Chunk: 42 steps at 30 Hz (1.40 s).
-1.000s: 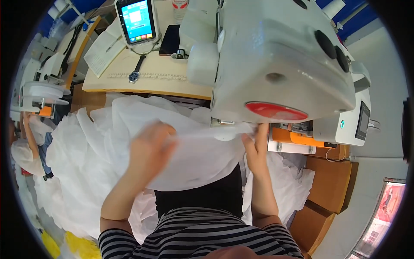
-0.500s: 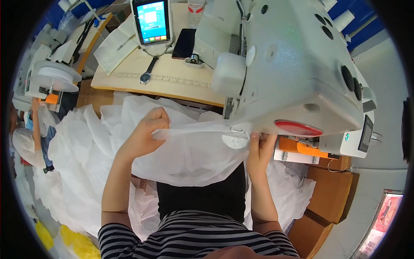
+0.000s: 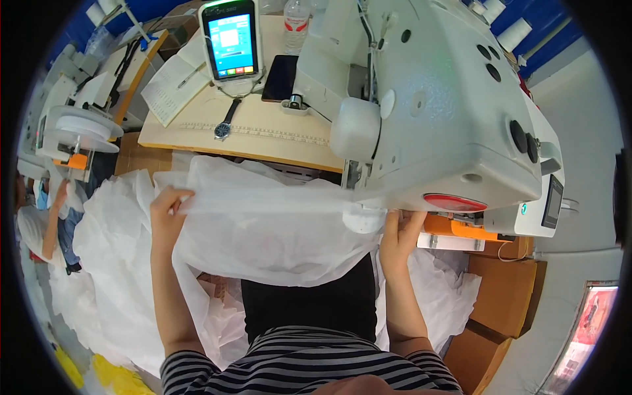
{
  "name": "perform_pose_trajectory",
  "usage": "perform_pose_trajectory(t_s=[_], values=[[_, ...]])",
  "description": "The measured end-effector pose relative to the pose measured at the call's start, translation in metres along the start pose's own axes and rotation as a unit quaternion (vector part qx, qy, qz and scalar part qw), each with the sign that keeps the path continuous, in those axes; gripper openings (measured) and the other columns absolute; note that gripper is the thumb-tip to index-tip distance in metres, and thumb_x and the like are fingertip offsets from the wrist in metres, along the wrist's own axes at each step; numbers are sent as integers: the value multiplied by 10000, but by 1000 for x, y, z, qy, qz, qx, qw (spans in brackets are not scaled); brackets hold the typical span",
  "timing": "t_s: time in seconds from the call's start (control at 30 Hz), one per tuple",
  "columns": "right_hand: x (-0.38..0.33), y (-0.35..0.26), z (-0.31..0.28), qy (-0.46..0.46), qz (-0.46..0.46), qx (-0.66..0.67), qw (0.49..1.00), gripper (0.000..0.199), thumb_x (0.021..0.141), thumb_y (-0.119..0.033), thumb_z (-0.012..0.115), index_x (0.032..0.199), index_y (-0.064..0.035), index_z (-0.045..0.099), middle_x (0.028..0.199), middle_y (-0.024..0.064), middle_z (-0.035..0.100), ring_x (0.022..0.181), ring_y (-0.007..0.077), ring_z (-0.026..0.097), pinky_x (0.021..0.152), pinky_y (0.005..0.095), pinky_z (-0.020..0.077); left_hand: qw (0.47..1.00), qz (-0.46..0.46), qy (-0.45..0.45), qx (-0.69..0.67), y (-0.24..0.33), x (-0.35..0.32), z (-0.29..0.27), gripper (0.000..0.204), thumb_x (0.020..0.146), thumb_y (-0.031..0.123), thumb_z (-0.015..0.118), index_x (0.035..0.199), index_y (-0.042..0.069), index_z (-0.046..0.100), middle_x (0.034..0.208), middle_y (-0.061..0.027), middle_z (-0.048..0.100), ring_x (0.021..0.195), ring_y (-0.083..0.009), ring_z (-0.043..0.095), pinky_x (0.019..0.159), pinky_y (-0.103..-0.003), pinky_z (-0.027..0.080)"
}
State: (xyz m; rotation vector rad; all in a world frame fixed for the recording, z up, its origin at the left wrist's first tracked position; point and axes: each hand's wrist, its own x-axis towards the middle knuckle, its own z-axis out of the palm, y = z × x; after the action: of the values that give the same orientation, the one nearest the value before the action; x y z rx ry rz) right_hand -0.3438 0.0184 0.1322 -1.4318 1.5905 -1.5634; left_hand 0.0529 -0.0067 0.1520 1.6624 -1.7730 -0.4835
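I had both hands up at the sewing machine (image 3: 434,112), with a sheet of thin white nonwoven fabric (image 3: 270,230) stretched between them. My left hand (image 3: 168,214) was closed on the sheet's upper left edge, fingers curled over a gathered fold. My right hand (image 3: 400,236) sat just under the machine head, fingers pointing up and flat against the cloth near the presser foot; whether it pinched the fabric or only pressed on it, I could not tell, since the machine hid the fingertips.

The sheet hung from that stretched top edge down over my lap, its right end tucked under the machine head. More of the same white material lay heaped at my left (image 3: 105,276) and at my right (image 3: 434,289).

I judged the fabric very light, limp and slightly translucent, likely to slide, crease and drift unless kept taut. It looked best held at the edge, 1 hand at each end, close to the needle on the machine side.

Behind the cloth lay the wooden table (image 3: 276,141) with a touchscreen control panel (image 3: 231,41), a dark phone (image 3: 280,68), a wristwatch (image 3: 224,125), an open notebook (image 3: 176,89) and a clear bottle (image 3: 297,18). Cardboard boxes (image 3: 500,289) stood at my right.
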Motion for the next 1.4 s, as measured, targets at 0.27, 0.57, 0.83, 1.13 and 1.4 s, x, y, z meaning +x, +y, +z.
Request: perform_pose_trajectory(t_s=[0.27, 0.57, 0.83, 1.13, 1.4], values=[[6, -13, 3, -35, -8, -57, 998, 331, 916, -5, 481, 1212, 27, 336, 1074, 115, 507, 936, 163, 530, 829, 284, 428, 992, -51, 116, 26, -29, -39, -16, 221, 799, -72, 504, 949, 20, 638, 750, -7, 495, 629, -101, 435, 598, -217, 352], [24, -36, -29, -56, -40, -237, 969, 191, 820, -40, 633, 983, 11, 547, 952, 157, 558, 791, 237, 562, 687, 305, 444, 986, 96, 134, -37, 13, 15, -13, 299, 777, -41, 459, 1043, -19, 595, 979, -99, 582, 963, -226, 545, 900, -300, 390], [3, -32, -130, 46, 279, 94, 955, 103, 893, -145, 556, 849, -52, 557, 774, -20, 509, 795, 111, 475, 736, 261, 368, 973, 227, -33, -20, 81, 32, 27, 308, 645, -81, 504, 907, -19, 654, 929, -117, 642, 863, -277, 614, 774, -331, 474], [29, 4, -131, 134, -124, -547, 817, 138, 829, -159, 580, 803, -25, 603, 883, 203, 550, 879, 390, 477, 783, 478, 343, 976, 214, 34, -37, 91, 28, 97, 179, 647, -153, 498, 689, 14, 448, 935, -129, 633, 721, -279, 585, 578, -301, 461], [20, 18, -128, 162, 11, -480, 862, 224, 839, -205, 644, 923, -1, 608, 842, 163, 594, 756, 306, 555, 666, 428, 473, 981, 155, 102, -60, 45, 22, 86, 293, 689, -82, 587, 928, 82, 550, 932, -69, 600, 798, -253, 615, 671, -333, 501]])
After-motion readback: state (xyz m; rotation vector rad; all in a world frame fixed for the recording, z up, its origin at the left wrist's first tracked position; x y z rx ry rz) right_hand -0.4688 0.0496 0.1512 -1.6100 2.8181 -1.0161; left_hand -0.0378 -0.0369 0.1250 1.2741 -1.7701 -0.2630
